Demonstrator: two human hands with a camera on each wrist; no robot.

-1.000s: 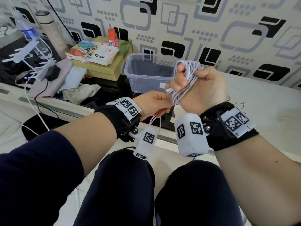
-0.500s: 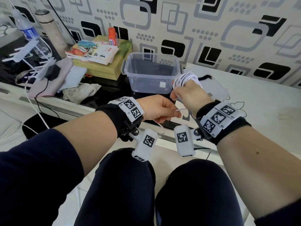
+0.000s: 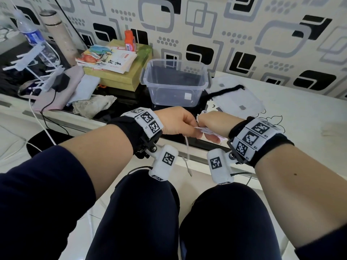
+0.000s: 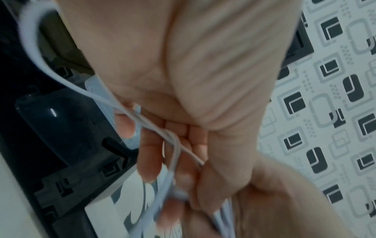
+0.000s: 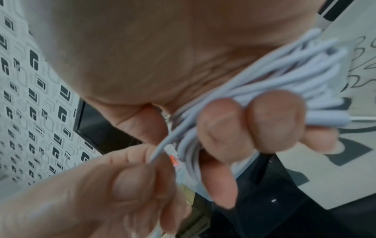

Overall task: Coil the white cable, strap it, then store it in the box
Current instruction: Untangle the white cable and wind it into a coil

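Observation:
My right hand (image 3: 211,135) grips the coiled white cable (image 3: 207,130) in front of the table edge, knuckles up. In the right wrist view its fingers (image 5: 272,122) curl round the bundle of white cable loops (image 5: 289,75). My left hand (image 3: 189,128) touches the right one and pinches one strand of the cable (image 4: 175,145) beside the coil. A loose cable end (image 3: 186,151) hangs below the hands. The clear plastic box (image 3: 148,79) stands open behind the hands. A black strap (image 3: 227,90) lies on the white table to the right of the box.
Left of the box are a green carton (image 3: 120,79) with books (image 3: 107,60) and an orange bottle (image 3: 130,41), a rag (image 3: 93,106), a white rack (image 3: 35,61) and two bottles. Clear plastic bags (image 3: 238,104) lie under the strap. My knees are below the table edge.
My right hand has come down from box height to the table edge and turned knuckles up with the coil. The left hand stayed at the coil, holding a strand.

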